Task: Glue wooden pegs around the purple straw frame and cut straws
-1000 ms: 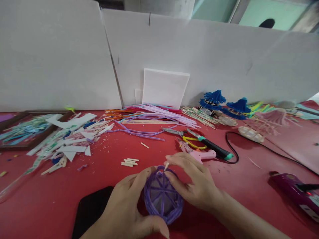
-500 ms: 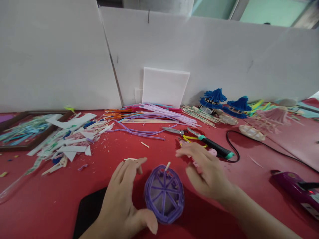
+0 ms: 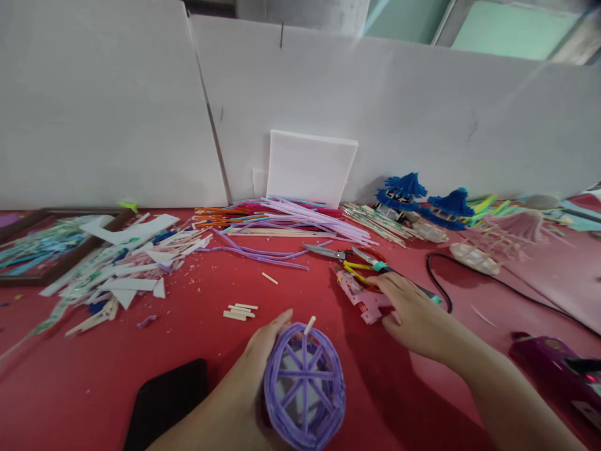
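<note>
My left hand [image 3: 256, 382] is closed around the left side of a round purple pipe-cleaner frame [image 3: 305, 376], tilted up off the table. Spokes cross its open face, and a short pale stick [image 3: 310, 324] juts from its top rim. Some of the left fingers are hidden behind the frame. My right hand [image 3: 413, 313] has its fingers and thumb around the handle end of a pink glue gun [image 3: 361, 297] lying on the table; the palm hides part of the grip. Yellow-handled pliers [image 3: 352, 266] and a black-and-green handled tool [image 3: 389, 269] lie just beyond that hand.
Several short sticks [image 3: 240, 311] lie left of centre, near a black phone [image 3: 169, 401]. Purple pipe cleaners [image 3: 300, 219] are heaped by the white board. Paper scraps [image 3: 136, 269] cover the left. Blue-roofed models [image 3: 404, 188], a black cord [image 3: 446, 269] and a purple device [image 3: 558, 369] are on the right.
My left hand has gone from open beside the purple frame to gripping it, lifting and tilting it nearer. My right hand has lowered from hovering onto the pink glue gun's handle.
</note>
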